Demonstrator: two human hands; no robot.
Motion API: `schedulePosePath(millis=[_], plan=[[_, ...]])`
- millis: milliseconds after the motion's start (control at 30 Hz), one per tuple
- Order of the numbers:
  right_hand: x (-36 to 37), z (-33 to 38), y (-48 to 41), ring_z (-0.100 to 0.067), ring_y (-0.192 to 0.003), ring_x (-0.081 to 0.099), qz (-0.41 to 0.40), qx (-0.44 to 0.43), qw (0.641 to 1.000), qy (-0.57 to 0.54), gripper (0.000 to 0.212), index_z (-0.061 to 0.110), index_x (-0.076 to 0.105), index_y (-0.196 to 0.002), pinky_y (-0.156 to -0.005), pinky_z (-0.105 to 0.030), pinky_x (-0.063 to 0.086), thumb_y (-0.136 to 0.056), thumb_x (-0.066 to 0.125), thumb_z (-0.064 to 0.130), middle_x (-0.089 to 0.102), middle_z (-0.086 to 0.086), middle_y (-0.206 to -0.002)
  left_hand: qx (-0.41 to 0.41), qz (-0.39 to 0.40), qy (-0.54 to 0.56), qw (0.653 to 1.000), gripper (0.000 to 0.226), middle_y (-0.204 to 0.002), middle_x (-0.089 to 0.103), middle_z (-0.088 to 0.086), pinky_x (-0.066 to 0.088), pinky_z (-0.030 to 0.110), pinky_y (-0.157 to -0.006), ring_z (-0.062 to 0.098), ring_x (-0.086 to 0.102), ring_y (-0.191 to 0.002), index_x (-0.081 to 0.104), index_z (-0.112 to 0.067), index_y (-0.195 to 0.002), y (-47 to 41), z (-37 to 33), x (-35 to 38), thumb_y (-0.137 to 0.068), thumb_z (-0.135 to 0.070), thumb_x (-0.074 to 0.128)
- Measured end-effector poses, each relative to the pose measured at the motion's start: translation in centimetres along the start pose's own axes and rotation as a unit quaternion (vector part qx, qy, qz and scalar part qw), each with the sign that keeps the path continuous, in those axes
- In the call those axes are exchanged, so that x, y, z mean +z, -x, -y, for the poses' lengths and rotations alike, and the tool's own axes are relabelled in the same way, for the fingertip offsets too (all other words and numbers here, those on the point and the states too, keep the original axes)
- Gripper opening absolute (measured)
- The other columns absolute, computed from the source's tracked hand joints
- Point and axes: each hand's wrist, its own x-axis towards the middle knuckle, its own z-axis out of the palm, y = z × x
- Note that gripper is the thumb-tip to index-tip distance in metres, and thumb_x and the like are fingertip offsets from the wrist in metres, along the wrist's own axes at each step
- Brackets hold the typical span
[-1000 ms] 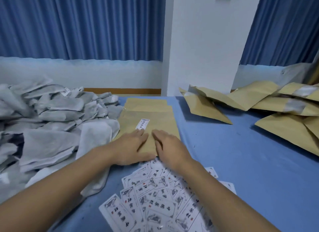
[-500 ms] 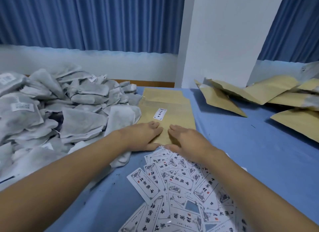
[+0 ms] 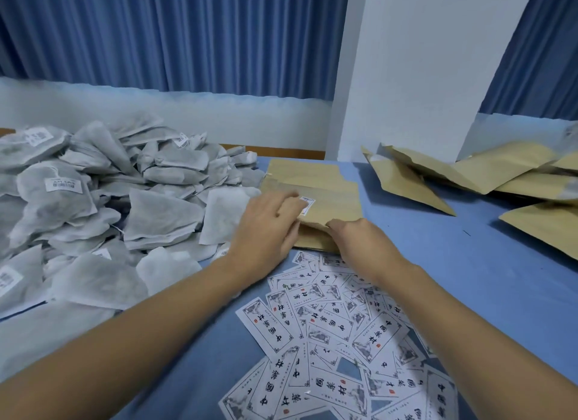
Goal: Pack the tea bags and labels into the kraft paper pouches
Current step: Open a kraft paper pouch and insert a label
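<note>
A stack of flat kraft paper pouches (image 3: 325, 188) lies in the middle of the blue table, with a small white sticker (image 3: 306, 204) on the top one. My right hand (image 3: 359, 247) pinches the near edge of the top pouch and lifts it slightly off the stack. My left hand (image 3: 266, 228) rests on the pouch's near left part, fingers reaching toward the sticker. A big heap of grey tea bags (image 3: 93, 213) fills the left side. White printed labels (image 3: 337, 341) are scattered in front, under my forearms.
Several bulging kraft pouches (image 3: 469, 175) lie piled at the right rear of the blue table (image 3: 469, 263). A white pillar (image 3: 406, 75) and blue curtains stand behind the table.
My right hand has curled onto the near edge of the top pouch and raised it a little. My left hand slid further onto the pouch, toward the sticker.
</note>
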Motion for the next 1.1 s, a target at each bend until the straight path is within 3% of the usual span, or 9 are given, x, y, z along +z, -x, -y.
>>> schedulePosePath(millis=[67,100,200,267,333,467,600,733,1100], plan=[[0.3,0.1,1.2,-0.032,-0.063,0.052,-0.052,0.01,0.996,-0.078,0.018,0.016,0.056,-0.092,-0.057,-0.042,0.05,-0.104,0.043,0.016,0.054,-0.007,-0.065,-0.113,-0.075,0.127,0.983,0.01,-0.096,0.061,-0.001,0.046,0.031,-0.075,0.019,0.057,-0.086,0.064,-0.015,-0.097,1.3,-2.0,-0.1,-0.089,-0.02,0.068],[0.5,0.3,1.8,-0.029,-0.062,0.051,-0.075,0.012,0.989,-0.123,0.022,0.018,0.059,-0.091,-0.058,-0.042,0.05,-0.105,0.043,0.02,0.055,-0.006,-0.064,-0.206,-0.056,0.246,0.946,0.012,-0.083,0.06,-0.003,0.047,0.029,-0.065,0.014,0.057,-0.074,0.062,-0.018,-0.089,1.7,-2.7,-0.2,-0.089,-0.026,0.069],[1.3,1.1,3.4,-0.02,-0.066,0.058,-0.107,0.017,0.961,-0.253,0.022,0.019,0.069,-0.1,-0.067,-0.041,0.052,-0.105,0.048,0.023,0.065,-0.001,-0.071,-0.437,0.078,0.541,0.714,0.04,-0.073,0.068,0.01,0.044,0.027,-0.04,0.016,0.061,-0.053,0.062,-0.014,-0.092,2.4,-4.3,-0.3,-0.081,-0.05,0.078],[1.6,1.7,4.4,-0.007,-0.079,0.066,-0.114,0.001,0.938,-0.327,0.024,0.028,0.073,-0.113,-0.075,-0.033,0.054,-0.104,0.052,0.021,0.074,0.008,-0.089,-0.464,0.103,0.601,0.643,0.06,-0.091,0.075,0.014,0.055,0.029,-0.047,0.022,0.073,-0.075,0.06,-0.005,-0.112,2.4,-4.3,0.1,-0.078,-0.051,0.077],[1.8,1.9,5.1,0.0,-0.104,0.066,-0.091,-0.021,0.919,-0.382,0.031,0.036,0.068,-0.128,-0.089,-0.026,0.054,-0.104,0.054,0.022,0.072,0.02,-0.114,-0.458,0.105,0.642,0.606,0.059,-0.107,0.075,0.014,0.062,0.034,-0.066,0.025,0.073,-0.102,0.062,-0.001,-0.117,2.3,-4.2,0.3,-0.083,-0.048,0.072],[1.7,1.9,5.4,-0.004,-0.12,0.061,-0.038,-0.045,0.901,-0.43,0.033,0.037,0.066,-0.131,-0.101,-0.034,0.05,-0.099,0.063,0.033,0.066,0.025,-0.126,-0.452,0.113,0.675,0.572,0.05,-0.106,0.073,0.022,0.058,0.031,-0.087,0.03,0.07,-0.109,0.068,0.005,-0.109,3.1,-4.2,0.6,-0.094,-0.043,0.064],[1.5,1.9,5.2,-0.007,-0.118,0.062,-0.043,-0.002,0.876,-0.48,0.035,0.028,0.074,-0.121,-0.105,-0.04,0.049,-0.086,0.077,0.032,0.069,0.017,-0.122,-0.447,0.103,0.69,0.561,0.055,-0.108,0.073,0.023,0.057,0.029,-0.088,0.031,0.07,-0.108,0.066,0.006,-0.109,3.2,-4.5,0.3,-0.089,-0.045,0.07],[1.6,1.8,5.2,-0.007,-0.117,0.062,-0.044,0.007,0.869,-0.493,0.041,0.027,0.075,-0.118,-0.105,-0.034,0.047,-0.078,0.084,0.032,0.068,0.014,-0.12,-0.448,0.096,0.671,0.583,0.055,-0.105,0.074,0.02,0.058,0.028,-0.085,0.03,0.071,-0.105,0.067,0.0,-0.108,3.2,-4.9,0.0,-0.083,-0.048,0.073],[1.7,1.5,5.4,-0.007,-0.113,0.065,-0.04,0.017,0.849,-0.526,0.024,0.026,0.079,-0.108,-0.102,-0.032,0.049,-0.084,0.08,0.025,0.071,0.013,-0.118,-0.43,0.102,0.688,0.576,0.037,-0.109,0.073,0.02,0.058,0.03,-0.088,0.031,0.07,-0.107,0.066,-0.003,-0.115,3.6,-4.7,0.2,-0.09,-0.029,0.073]])
